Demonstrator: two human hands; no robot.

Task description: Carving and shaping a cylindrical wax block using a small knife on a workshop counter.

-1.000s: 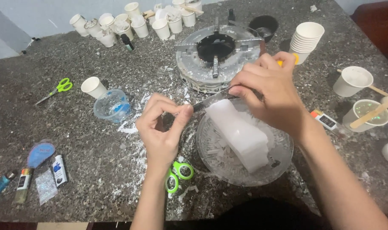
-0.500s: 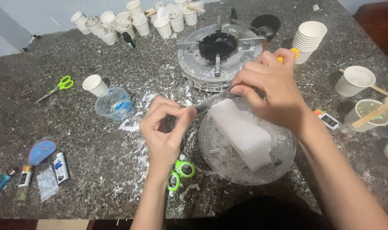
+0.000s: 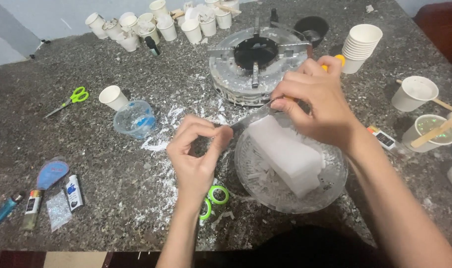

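Head view: my right hand (image 3: 318,101) is closed around a yellow-handled knife (image 3: 258,115), its blade lying over the white wax block (image 3: 285,155) in the glass dish (image 3: 330,186). My left hand (image 3: 198,151) pinches the blade tip with curled fingers, above green scissors (image 3: 212,199) on the granite table (image 3: 112,208).

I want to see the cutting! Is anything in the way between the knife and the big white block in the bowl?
Nothing visible is. The right hand holds the knife, whose blade lies along the top edge of the white block in the glass bowl. The left hand pinches the blade's tip, off to the block's side.
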